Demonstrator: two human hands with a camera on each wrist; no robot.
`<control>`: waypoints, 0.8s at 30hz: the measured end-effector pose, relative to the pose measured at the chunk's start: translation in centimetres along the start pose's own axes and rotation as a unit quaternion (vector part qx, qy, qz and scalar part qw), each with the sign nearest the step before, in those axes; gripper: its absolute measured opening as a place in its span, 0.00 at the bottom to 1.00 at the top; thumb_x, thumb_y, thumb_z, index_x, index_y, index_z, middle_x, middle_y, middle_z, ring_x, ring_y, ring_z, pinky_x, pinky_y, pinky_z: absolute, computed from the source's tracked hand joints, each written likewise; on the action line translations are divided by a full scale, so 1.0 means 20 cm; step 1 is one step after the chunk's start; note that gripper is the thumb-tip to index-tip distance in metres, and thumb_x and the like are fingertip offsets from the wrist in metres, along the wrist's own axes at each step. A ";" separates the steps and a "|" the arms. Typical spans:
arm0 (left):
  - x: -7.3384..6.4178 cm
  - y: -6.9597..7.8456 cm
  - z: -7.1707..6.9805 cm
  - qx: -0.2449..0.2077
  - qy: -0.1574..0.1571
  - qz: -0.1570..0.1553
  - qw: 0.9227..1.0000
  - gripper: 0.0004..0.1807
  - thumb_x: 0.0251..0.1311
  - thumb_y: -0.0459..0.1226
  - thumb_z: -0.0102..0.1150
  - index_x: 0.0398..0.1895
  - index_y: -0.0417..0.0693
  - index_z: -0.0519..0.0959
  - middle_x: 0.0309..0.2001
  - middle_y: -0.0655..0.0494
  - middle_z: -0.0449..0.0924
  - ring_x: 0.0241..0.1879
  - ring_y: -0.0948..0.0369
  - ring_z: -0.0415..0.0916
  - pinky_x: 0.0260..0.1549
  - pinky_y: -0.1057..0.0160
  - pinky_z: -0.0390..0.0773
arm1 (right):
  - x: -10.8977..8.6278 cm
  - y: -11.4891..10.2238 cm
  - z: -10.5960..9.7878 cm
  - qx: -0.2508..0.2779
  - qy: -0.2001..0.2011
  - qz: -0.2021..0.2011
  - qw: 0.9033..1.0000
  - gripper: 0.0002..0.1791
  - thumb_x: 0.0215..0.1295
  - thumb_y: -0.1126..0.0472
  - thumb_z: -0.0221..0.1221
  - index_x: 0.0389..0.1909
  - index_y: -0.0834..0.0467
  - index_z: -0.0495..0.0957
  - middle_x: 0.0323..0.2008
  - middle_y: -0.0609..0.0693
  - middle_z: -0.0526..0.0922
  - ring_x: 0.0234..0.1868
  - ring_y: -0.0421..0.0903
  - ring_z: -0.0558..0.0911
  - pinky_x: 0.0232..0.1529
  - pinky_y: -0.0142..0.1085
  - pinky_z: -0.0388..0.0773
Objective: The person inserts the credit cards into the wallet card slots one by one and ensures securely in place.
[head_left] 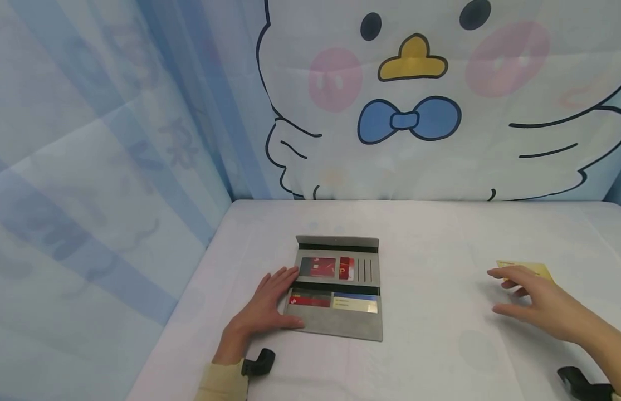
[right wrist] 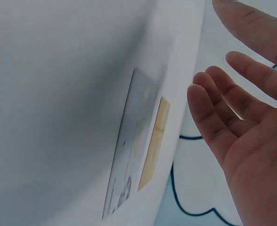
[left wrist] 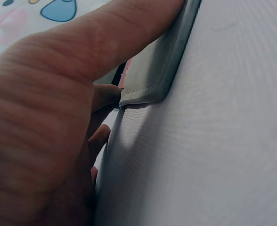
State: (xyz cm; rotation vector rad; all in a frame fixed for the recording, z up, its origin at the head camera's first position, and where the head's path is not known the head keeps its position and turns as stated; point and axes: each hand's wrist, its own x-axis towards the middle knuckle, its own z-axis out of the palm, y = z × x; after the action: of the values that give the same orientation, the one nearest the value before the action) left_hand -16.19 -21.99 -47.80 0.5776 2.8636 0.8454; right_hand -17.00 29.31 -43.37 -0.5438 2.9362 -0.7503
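Observation:
A grey card wallet (head_left: 335,327) lies unfolded on the table. My left hand (head_left: 262,309) rests at its left side, thumb over the lower left corner and fingers along the edge. Cards sit in its slots: a dark red card (head_left: 320,267) and a narrow-showing red card (head_left: 347,268) above, a red-and-black card (head_left: 309,301) and a cream-and-blue card (head_left: 355,303) below. Off to the right, my right hand (head_left: 546,303) hovers with parted fingers, holding nothing. Near it lie a yellow card (head_left: 538,268) and, seen in the right wrist view, a silver-grey card (right wrist: 129,146).
A white cloth covers the table (head_left: 430,289). Behind it hangs a curtain (head_left: 490,161) with a cartoon bird print, and a blue-and-white curtain (head_left: 89,195) stands along the left side. Black wrist mounts (head_left: 260,363) sit at both wrists.

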 end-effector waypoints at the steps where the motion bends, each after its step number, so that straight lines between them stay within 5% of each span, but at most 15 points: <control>1: 0.00 0.00 0.00 0.000 0.000 -0.002 1.000 0.56 0.39 0.60 0.69 0.72 0.52 0.55 0.71 0.59 0.51 0.71 0.59 0.40 0.67 0.52 0.37 | -0.02 0.04 -0.01 -0.011 0.006 0.002 1.000 0.33 0.49 0.49 0.69 0.54 0.61 0.71 0.51 0.57 0.72 0.42 0.53 0.76 0.35 0.36 0.77; 12: -0.01 -0.01 0.00 0.001 -0.003 -0.002 1.000 0.56 0.40 0.61 0.68 0.72 0.52 0.55 0.72 0.59 0.51 0.71 0.58 0.40 0.67 0.51 0.37 | -0.12 0.39 -0.05 -0.053 -0.025 0.112 0.992 0.49 0.38 0.51 0.73 0.55 0.75 0.62 0.48 0.73 0.61 0.40 0.65 0.70 0.38 0.55 0.73; 24: -0.01 -0.01 -0.01 0.002 -0.005 0.001 1.000 0.55 0.40 0.60 0.68 0.72 0.51 0.55 0.71 0.58 0.51 0.71 0.58 0.40 0.67 0.51 0.37 | -0.10 0.51 -0.05 -0.033 -0.054 0.108 0.992 0.48 0.35 0.50 0.74 0.54 0.73 0.65 0.50 0.73 0.60 0.42 0.66 0.67 0.38 0.57 0.71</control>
State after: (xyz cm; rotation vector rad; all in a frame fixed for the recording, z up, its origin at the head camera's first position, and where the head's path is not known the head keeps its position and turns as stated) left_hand -16.05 -22.26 -47.73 0.5843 2.8577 0.8341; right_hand -18.46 38.80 -47.36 -0.2542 2.8653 -0.5813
